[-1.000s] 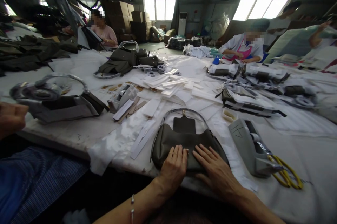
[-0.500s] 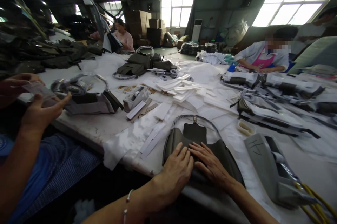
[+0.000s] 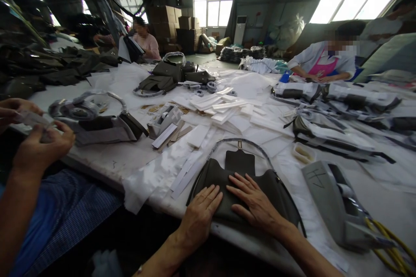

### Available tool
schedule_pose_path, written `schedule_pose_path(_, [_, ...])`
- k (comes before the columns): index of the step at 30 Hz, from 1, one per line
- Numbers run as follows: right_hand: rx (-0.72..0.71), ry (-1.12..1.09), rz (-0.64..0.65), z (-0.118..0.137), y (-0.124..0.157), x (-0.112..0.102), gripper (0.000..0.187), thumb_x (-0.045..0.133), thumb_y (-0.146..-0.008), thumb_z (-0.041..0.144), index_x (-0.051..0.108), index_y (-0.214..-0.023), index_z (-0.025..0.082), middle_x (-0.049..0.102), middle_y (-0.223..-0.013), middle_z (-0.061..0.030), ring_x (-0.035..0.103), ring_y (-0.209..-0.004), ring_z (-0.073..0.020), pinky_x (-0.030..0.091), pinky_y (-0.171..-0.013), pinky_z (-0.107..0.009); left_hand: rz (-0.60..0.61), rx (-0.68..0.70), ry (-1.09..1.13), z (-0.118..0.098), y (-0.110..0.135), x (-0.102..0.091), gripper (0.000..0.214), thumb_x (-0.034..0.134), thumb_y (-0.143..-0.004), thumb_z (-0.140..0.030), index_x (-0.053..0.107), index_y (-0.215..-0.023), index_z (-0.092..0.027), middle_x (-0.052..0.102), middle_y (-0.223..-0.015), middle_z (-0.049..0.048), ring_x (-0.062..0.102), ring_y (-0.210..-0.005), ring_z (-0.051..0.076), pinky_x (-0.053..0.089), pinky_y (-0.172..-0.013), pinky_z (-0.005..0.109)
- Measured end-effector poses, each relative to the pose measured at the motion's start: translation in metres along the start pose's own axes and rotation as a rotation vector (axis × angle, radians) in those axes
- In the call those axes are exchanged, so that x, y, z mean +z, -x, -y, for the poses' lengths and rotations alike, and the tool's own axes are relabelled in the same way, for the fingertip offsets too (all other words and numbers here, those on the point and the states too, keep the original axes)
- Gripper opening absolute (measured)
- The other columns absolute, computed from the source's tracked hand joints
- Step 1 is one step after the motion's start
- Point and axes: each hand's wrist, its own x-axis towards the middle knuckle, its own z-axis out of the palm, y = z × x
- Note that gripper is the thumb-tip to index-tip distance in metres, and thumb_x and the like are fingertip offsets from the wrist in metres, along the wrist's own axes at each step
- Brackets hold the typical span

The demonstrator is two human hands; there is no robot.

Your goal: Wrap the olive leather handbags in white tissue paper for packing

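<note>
A dark olive handbag (image 3: 224, 177) lies on its side at the table's near edge. Its flap (image 3: 239, 163) points away from me, and its handle (image 3: 260, 146), wrapped in clear film, arches beyond that. My left hand (image 3: 203, 210) rests flat on the bag's left part, fingers stretched out. Flat on the middle of the bag is my right hand (image 3: 253, 201), fingers slightly spread. Neither hand grips anything. To the right of the bag stands a grey tape dispenser (image 3: 328, 203) marked with pen strokes.
At the left, a co-worker's hands (image 3: 42, 138) hold a small clear piece beside another wrapped handbag (image 3: 104, 127). White paper strips (image 3: 227, 105) cover the table's middle. A second dispenser (image 3: 165, 118), a small plastic tub (image 3: 303, 153) and more bags (image 3: 328, 138) lie around. Two co-workers sit across.
My hands have moved apart on the bag, the left one leftward and nearer to me. The bag looks flatter and wider. The co-worker's hands at the left have shifted leftward in view.
</note>
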Motion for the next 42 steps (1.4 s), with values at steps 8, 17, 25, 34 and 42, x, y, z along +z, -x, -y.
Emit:
schedule_pose_path(8, [0.070,-0.008,0.108,0.011,-0.014,-0.011,0.058,0.055,-0.094,0.054,0.047,-0.145,0.028,0.039,-0.155,-0.0073,0.031,-0.145,-0.0287,0.021,-0.119,-0.058,0.285,-0.100,0.038,-0.001,-0.012,-0.022,0.074,0.064,-0.087,-0.052,0.043,-0.144,-0.009,0.045,-0.149,0.0190,0.042,-0.140,0.030,0.041,-0.112,0.046])
schedule_pose_path(17, [0.101,0.002,0.051,0.015,-0.019,-0.002,0.072,0.059,-0.089,0.062,0.041,-0.148,0.026,0.035,-0.157,-0.0112,0.029,-0.146,-0.0289,0.018,-0.119,-0.058,0.247,-0.110,-0.068,-0.003,-0.086,-0.026,0.039,0.042,-0.101,-0.040,0.059,-0.128,-0.016,0.065,-0.128,0.0127,0.058,-0.124,0.025,0.043,-0.105,0.041])
schedule_pose_path(25, [0.151,-0.028,0.104,0.019,-0.024,-0.017,0.082,0.070,-0.080,0.058,0.044,-0.147,0.018,0.041,-0.153,-0.0163,0.037,-0.142,-0.0317,0.022,-0.119,-0.057,0.209,-0.098,-0.072,0.015,-0.057,0.022,0.071,0.047,-0.094,-0.058,0.038,-0.148,-0.012,0.039,-0.154,0.0161,0.032,-0.146,0.026,0.028,-0.119,0.050])
schedule_pose_path(34, [0.136,-0.079,0.102,0.001,-0.018,-0.007,0.092,0.067,-0.080,0.065,0.034,-0.152,0.019,0.034,-0.156,-0.0158,0.031,-0.145,-0.0305,0.021,-0.120,-0.056,0.327,-0.137,0.085,0.021,-0.085,-0.018,0.057,0.059,-0.091,-0.049,0.053,-0.138,-0.018,0.056,-0.141,0.0099,0.051,-0.133,0.022,0.040,-0.111,0.037])
schedule_pose_path(42, [0.107,-0.068,0.053,-0.006,-0.014,0.000,0.088,0.066,-0.081,0.064,0.035,-0.152,0.023,0.037,-0.155,-0.0136,0.032,-0.144,-0.0311,0.023,-0.119,-0.057,0.260,-0.476,-0.111,0.108,-0.151,-0.056,0.032,0.055,-0.094,-0.029,0.063,-0.120,-0.012,0.066,-0.123,0.0149,0.060,-0.117,0.028,0.045,-0.101,0.039])
